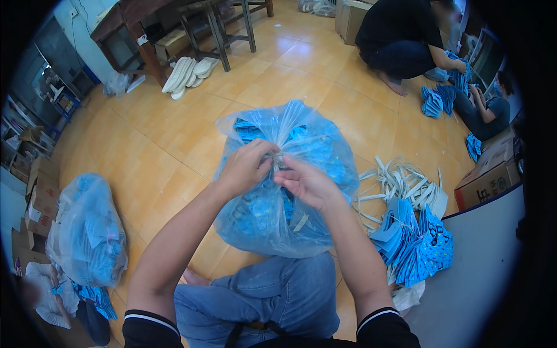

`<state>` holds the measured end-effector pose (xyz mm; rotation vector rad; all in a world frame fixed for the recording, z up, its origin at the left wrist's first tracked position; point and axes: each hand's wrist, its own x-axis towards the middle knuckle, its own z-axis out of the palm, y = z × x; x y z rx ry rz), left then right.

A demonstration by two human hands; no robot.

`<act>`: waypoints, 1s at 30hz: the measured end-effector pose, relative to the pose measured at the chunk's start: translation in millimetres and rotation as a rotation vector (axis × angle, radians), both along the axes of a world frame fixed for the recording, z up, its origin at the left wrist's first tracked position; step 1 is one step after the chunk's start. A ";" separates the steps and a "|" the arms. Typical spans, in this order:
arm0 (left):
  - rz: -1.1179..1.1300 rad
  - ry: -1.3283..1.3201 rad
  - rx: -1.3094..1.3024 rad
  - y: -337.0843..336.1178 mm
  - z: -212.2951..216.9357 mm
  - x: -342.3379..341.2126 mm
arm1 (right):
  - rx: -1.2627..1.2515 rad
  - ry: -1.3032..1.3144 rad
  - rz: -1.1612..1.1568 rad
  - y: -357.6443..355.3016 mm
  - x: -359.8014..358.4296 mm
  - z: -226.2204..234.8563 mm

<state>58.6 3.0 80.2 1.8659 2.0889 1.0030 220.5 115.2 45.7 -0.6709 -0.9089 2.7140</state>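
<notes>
A large see-through plastic bag [325,223] sits on the floor in front of my crossed legs, full of blue patterned pieces. Its top is gathered into a twisted neck in the middle. My left hand [249,167] is closed around that neck from the left, fingers curled over the bunched plastic. From the right, my right hand [307,181] pinches the same gathered spot with thumb and fingertips. Whether a tie is wound there is hidden by the fingers.
A bundle of blue fabric pieces [406,238] and a heap of white strips [400,182] lie at right, beside a cardboard box [490,174]. Another filled bag [87,232] stands at left. White soles [184,75] lie near a table. Co-workers [400,35] handle blue pieces.
</notes>
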 end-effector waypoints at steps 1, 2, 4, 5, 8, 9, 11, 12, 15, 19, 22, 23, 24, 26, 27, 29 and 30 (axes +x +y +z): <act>-0.001 -0.005 0.017 -0.5 -1.4 0.6 | 0.003 -0.033 -0.006 -1.1 -0.8 0.6; 0.002 -0.010 0.024 -0.8 -2.4 0.8 | 0.006 -0.041 -0.005 -2.1 -2.5 0.4; 0.007 -0.067 0.052 -1.3 -3.4 0.5 | 0.103 -0.076 -0.068 -5.1 -5.2 -2.9; 0.012 -0.100 0.061 -1.9 -3.3 0.1 | 0.190 -0.105 -0.133 -6.9 -5.9 -5.8; -0.039 -0.141 -0.052 -0.6 0.8 -5.2 | 0.931 -0.122 -0.261 -11.4 -4.3 -15.2; -0.060 -0.180 -0.122 0.7 3.0 -8.0 | 1.210 -0.177 -0.284 -12.9 -3.6 -17.5; -0.104 -0.239 -0.236 3.0 7.7 -14.4 | 1.920 -0.045 -0.438 -11.0 -2.0 -18.0; -0.122 -0.244 -0.246 4.0 9.2 -16.5 | 2.127 0.009 -0.477 -10.2 -1.7 -16.5; -0.136 -0.204 -0.239 4.9 10.8 -19.2 | 2.215 0.051 -0.475 -12.3 -1.0 -8.0; -0.094 -0.187 -0.122 2.6 5.6 -12.2 | 1.005 -0.061 -0.227 -20.4 2.7 1.2; -0.060 -0.196 -0.074 -0.7 2.7 -5.1 | 0.043 -0.063 -0.088 -13.1 2.3 2.1; -0.052 -0.185 -0.051 -1.5 2.8 -4.0 | -0.020 -0.055 -0.036 -9.4 0.4 0.8; -0.042 -0.184 -0.068 -1.8 3.3 -3.5 | -0.079 -0.046 0.018 -6.4 -0.3 -1.0; -0.027 -0.172 -0.061 -2.7 4.0 -3.5 | -0.192 0.015 0.100 -1.6 -1.5 -5.6; -0.032 -0.160 -0.062 -2.8 4.0 -3.7 | -0.257 0.034 0.149 -0.9 -1.3 -8.1; -0.042 -0.127 -0.047 -3.0 3.4 -4.2 | -0.234 0.086 0.027 0.2 -5.6 -11.5; -0.044 -0.132 -0.045 -2.8 2.5 -4.0 | -0.219 0.111 -0.044 -0.7 -6.6 -12.7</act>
